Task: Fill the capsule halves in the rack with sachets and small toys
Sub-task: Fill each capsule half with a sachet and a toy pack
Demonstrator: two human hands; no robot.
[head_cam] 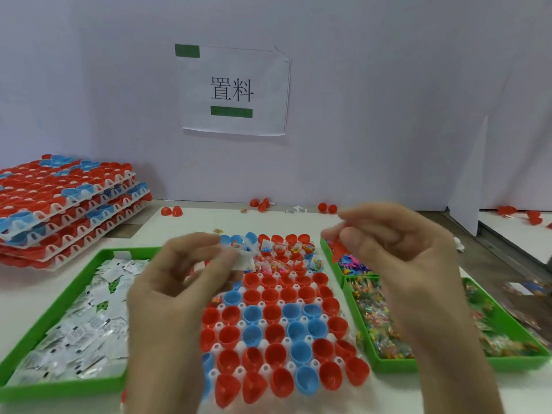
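**Work position.** A white plastic rack point(283, 321) of red and blue capsule halves is laid at the centre of the white desk point(209, 219). The far rows are seen to hold sachets and small coloured toys. The near rows stand open, with nothing visible inside.

**Hands.** Both are raised above the far end of the rack and are blurred.
- The left hand point(179, 279) is curled, and a white paper sachet point(245, 261) is pinched at its fingertips.
- The right hand point(397, 243) is curled, and a small red plastic toy point(339, 249) is pinched between thumb and forefinger.

**Supplies.**
- A green plastic tray point(56, 306) of loose white sachets is placed left of the rack.
- A green tray of clear toy packets point(448, 364) is placed to the right of the rack.
- A smaller green tray of loose coloured toys point(336, 268) is set behind it.

**Surroundings.**
- A stack of loaded racks point(68, 210) is noted at far left.
- Loose red capsule halves point(171, 211) are scattered along the rear of the desk.
- A printed paper sign point(233, 91) is taped to the wall.
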